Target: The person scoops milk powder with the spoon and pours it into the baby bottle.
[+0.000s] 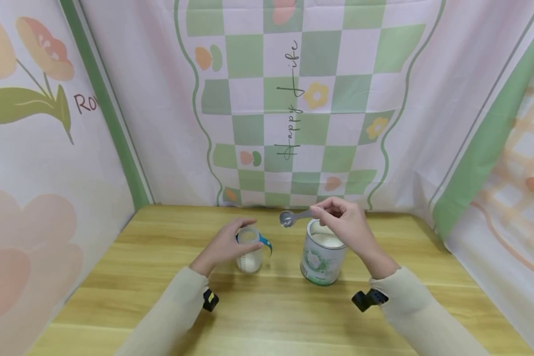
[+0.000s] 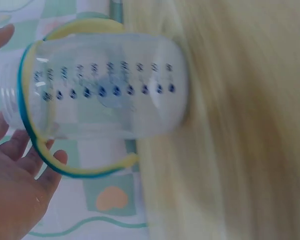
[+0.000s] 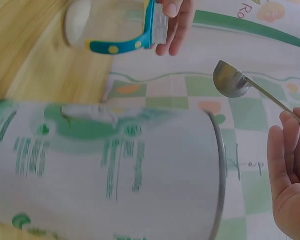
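A clear baby bottle (image 1: 249, 260), with blue-and-yellow handles and white contents at the bottom, stands upright on the table. My left hand (image 1: 224, 244) curves loosely about its neck; in the left wrist view the fingers (image 2: 27, 155) are spread beside the neck. Whether they touch it I cannot tell. In my right hand (image 1: 344, 222) I pinch the handle of a metal measuring spoon (image 1: 287, 218). Its round bowl (image 3: 230, 80) hangs in the air between the bottle and an open can (image 1: 322, 259) of white powder. The right hand is above the can's rim.
The wooden table (image 1: 276, 316) runs back to a hanging cloth (image 1: 289, 104) with a green-and-white check pattern. More printed cloth (image 1: 35, 163) hangs along the left side. Black wrist cameras (image 1: 210, 300) sit at both sleeves.
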`<state>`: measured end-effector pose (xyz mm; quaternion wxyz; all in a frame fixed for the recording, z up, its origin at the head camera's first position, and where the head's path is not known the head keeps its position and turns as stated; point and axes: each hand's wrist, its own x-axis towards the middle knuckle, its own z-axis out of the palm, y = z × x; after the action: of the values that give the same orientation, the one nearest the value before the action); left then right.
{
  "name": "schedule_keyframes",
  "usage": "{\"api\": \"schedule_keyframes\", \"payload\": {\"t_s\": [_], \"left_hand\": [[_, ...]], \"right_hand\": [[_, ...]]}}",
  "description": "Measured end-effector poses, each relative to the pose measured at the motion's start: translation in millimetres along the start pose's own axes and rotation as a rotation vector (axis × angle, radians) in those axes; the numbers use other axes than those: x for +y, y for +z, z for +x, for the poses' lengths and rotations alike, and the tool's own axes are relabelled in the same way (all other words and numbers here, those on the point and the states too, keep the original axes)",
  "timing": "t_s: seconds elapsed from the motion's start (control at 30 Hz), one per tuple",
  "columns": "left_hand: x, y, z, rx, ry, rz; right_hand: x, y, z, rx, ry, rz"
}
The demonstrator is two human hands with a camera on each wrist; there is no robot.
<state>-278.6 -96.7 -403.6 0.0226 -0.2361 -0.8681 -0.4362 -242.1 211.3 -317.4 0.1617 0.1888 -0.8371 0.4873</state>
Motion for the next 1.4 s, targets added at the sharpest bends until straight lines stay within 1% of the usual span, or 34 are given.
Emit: {"api": "schedule_keyframes", "payload": {"t_s": [0.13, 0.2, 0.4, 0.53, 0.63, 0.73, 0.87, 0.97, 1.2, 1.3, 1.4], "left_hand": [[8.0, 1.3, 8.3, 0.002, 0.05, 0.015], [11.9, 2.2, 12.5, -0.003, 0.09, 0.018], [22.3, 5.7, 22.4, -0.018, 0.161, 0.03], [30.5, 10.1, 26.7, -0.023, 0.169, 0.011], [39.6, 15.3, 29.3, -0.026, 0.166, -0.003], [49.7, 22.6, 32.9, -0.028, 0.177, -0.006], [61.4, 34.4, 36.7, -0.046, 0.191, -0.041], [66.2, 44.2, 38.5, -0.063, 0.192, -0.07], [70.7, 65.7, 42.9, -0.082, 0.187, -0.108], [73.0, 73.3, 44.4, -0.09, 0.161, -0.145], [74.6, 80.8, 44.6, -0.099, 0.112, -0.188]], "right_hand": [[4, -11, -1, 0.023, -0.027, -0.033], [6, -16, -2, 0.033, -0.03, -0.051], [13, -28, -5, 0.05, -0.03, -0.073], [17, -34, -6, 0.058, -0.033, -0.082], [20, -39, -6, 0.061, -0.025, -0.099], [23, -45, -8, 0.065, -0.012, -0.115], [26, -51, -10, 0.059, -0.006, -0.154], [29, -53, -12, 0.045, -0.01, -0.185], [36, -53, -15, 0.029, -0.027, -0.26], [36, -52, -16, 0.021, -0.023, -0.313], [37, -49, -17, 0.006, -0.028, -0.377]]}}
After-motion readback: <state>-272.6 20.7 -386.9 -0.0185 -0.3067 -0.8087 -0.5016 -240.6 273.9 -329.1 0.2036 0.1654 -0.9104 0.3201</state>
